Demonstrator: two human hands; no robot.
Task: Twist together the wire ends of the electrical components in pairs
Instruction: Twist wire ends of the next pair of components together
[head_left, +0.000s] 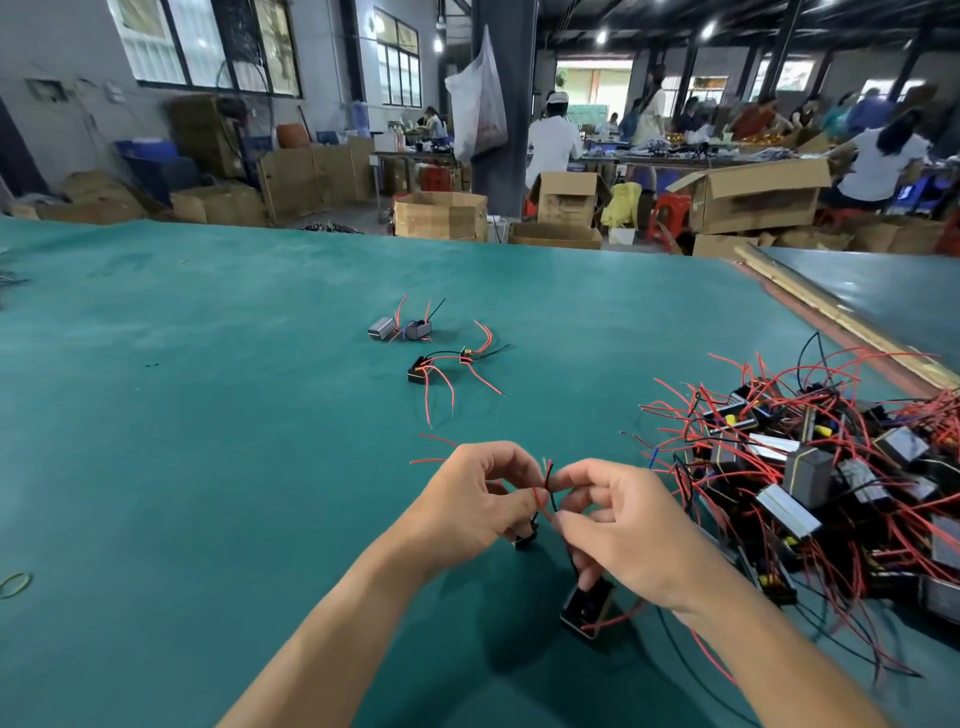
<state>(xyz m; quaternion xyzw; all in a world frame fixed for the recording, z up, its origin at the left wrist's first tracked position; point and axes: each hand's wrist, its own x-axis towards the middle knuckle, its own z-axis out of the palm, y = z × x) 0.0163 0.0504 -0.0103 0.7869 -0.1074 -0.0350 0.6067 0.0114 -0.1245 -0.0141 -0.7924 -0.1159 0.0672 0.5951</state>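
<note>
Left hand (478, 493) and right hand (623, 525) each pinch the wire ends (548, 475), held just above the green table (208, 415). Risk, in my judgement: the black component (587, 610) below my right hand could drag the leads apart if my pinch loosens. Leads are thin, red and black, crossed, with pale frayed tips.
</note>
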